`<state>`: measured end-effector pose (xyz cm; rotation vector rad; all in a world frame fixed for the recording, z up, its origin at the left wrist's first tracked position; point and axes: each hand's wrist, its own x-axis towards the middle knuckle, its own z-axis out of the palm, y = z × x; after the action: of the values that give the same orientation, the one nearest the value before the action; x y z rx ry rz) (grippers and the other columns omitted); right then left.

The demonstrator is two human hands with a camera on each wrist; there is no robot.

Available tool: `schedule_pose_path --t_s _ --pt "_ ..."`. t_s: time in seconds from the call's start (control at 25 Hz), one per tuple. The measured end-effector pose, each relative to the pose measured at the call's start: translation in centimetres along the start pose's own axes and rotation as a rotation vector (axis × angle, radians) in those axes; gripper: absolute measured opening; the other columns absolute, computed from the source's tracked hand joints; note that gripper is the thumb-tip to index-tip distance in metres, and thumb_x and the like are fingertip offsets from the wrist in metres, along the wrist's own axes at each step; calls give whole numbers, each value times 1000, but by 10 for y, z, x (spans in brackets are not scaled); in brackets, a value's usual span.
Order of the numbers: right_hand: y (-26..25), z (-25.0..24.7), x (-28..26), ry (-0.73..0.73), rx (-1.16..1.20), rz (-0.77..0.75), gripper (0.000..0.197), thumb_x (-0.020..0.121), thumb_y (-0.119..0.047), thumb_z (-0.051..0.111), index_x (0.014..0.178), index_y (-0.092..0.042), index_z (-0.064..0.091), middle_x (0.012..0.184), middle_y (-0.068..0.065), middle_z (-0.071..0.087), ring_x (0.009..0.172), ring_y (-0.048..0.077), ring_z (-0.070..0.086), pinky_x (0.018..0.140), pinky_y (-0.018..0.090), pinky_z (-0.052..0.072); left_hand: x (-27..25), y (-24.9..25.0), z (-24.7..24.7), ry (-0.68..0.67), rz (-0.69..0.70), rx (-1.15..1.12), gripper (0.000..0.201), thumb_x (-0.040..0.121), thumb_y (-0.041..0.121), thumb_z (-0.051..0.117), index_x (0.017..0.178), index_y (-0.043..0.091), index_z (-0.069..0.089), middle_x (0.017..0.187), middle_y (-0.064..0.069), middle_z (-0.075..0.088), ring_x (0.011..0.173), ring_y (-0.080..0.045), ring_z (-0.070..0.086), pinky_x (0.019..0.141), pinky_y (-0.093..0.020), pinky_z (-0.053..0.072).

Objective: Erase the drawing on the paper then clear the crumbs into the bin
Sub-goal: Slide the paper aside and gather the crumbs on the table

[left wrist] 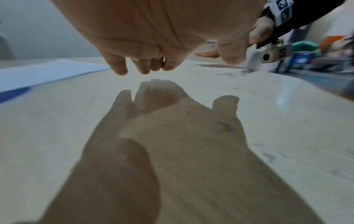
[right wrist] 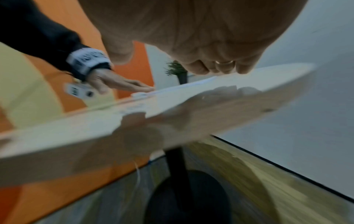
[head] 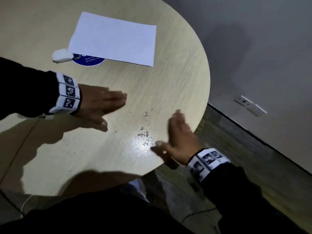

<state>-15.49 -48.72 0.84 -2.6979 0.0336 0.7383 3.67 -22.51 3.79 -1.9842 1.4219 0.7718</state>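
the round tabletop [head: 177, 73] is pale wood-grain laminate with a glossy sheen. a smooth white sheet of paper [head: 114, 38] lies flat at its far side, half covering a blue round sticker [head: 87, 60]; a rounded white eraser [head: 62, 55] sits just beside the sheet's corner. thin dark crumbs [head: 145, 132] are scattered between the hands. the left hand [head: 99, 105] lies flat, fingers straight and together, holding nothing. the right hand [head: 175, 141], blurred at the table's rim, has its fingers spread and empty. no drawing shows on the sheet.
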Motion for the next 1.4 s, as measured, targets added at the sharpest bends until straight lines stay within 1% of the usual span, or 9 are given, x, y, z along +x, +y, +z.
schedule_pose_path --t_s 0.08,0.16,0.32,0.56,0.8,1.0,1.12,1.24,1.4 --pt "15 -7 -4 -16 -75 126 119 68 -90 21 149 -11 -15 151 5 -34 141 21 -27 119 45 -1 -7 -14 6 18 -124 -80 134 31 86 -40 142 13 -31 148 -2 -37 145 -17 -19 118 -34 1" --pt "-13 8 -7 -78 -94 7 118 72 -88 27 149 -9 -16 151 7 -35 140 21 -30 119 42 -6 -12 -16 19 18 -159 -183 135 35 90 -33 144 11 -29 144 -1 -39 146 -18 -18 118 -33 2" --pt "-63 21 -3 -152 -87 -253 118 70 -89 21 148 -10 -19 152 7 -32 140 20 -30 117 38 -8 -6 23 30 9 27 -166 124 45 91 -25 143 13 -30 152 -1 -35 141 -14 -27 119 -37 1" --pt "-15 -49 74 -3 -169 102 112 75 -79 38 151 -12 -7 158 5 -19 146 19 -12 119 37 5 25 8 21 320 -177 -299 108 79 83 27 152 12 -7 160 -6 -14 148 -18 -8 118 -37 5" --pt "-49 -13 39 -246 -286 -390 117 69 -86 31 150 -13 -13 155 4 -27 143 15 -21 117 34 -3 -6 38 38 125 53 -263 113 67 88 3 150 15 -18 152 1 -32 143 -13 -23 118 -38 -2" --pt "-34 -57 80 -67 -189 -101 118 64 -83 33 152 -15 -8 157 1 -22 145 15 -14 120 36 2 -29 -8 72 207 -354 -420 121 62 92 8 151 12 -13 158 -7 -21 148 -24 -1 120 -39 11" --pt "-54 -39 70 -167 -238 -272 119 66 -84 39 151 -16 -10 155 -1 -26 143 12 -19 119 35 -1 -33 16 92 134 -220 -397 125 57 94 -7 149 9 -19 152 -7 -32 145 -21 -19 117 -36 0" --pt "-81 -20 60 -325 -340 -518 117 72 -85 36 150 -12 -13 155 4 -27 143 15 -21 118 34 -3 -41 49 96 131 -64 -387 110 71 85 6 149 12 -20 148 -1 -36 140 -14 -27 117 -38 -4" --pt "-89 -61 113 -170 -304 -288 115 74 -81 37 150 -10 -11 156 7 -23 145 20 -15 120 38 1 -63 5 112 339 -503 -525 116 72 89 7 152 6 -5 160 -11 -12 148 -23 -1 118 -42 13"
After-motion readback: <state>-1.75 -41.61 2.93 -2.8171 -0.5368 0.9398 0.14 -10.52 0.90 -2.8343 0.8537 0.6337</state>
